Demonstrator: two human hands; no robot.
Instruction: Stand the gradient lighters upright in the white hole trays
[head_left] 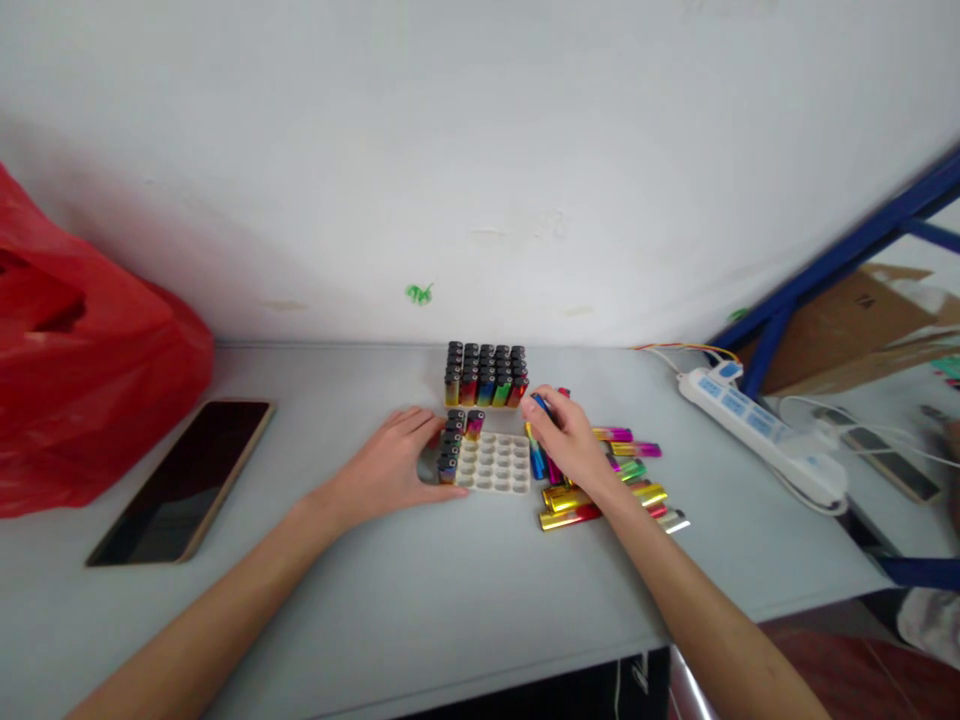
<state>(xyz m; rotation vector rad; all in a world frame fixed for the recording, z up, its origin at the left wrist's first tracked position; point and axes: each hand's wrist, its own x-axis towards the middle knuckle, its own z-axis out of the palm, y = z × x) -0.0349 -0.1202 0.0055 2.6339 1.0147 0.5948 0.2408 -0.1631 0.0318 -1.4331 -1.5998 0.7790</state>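
A white tray [493, 480] with rows of round-cornered pockets lies on the table. Upright lighters [452, 440] with black tops fill its left column, and one pink-and-yellow lighter [475, 425] stands in the back row beside them. My left hand [397, 455] grips the tray from the left, thumb along the front edge and fingers toward the back corner. Pinched in my right hand [566, 435], right of the tray, is a lighter [541, 405] with a blue part showing; the fingers hide most of it. Loose shiny lighters [570, 497] lie beneath and around that hand.
Behind the tray stands a full block of upright lighters [486, 378]. A phone [184, 485] and a red plastic bag [90, 370] are at the left. A white power strip [761, 430] with cables, a blue metal frame [795, 295] and a cardboard box [855, 320] are at the right.
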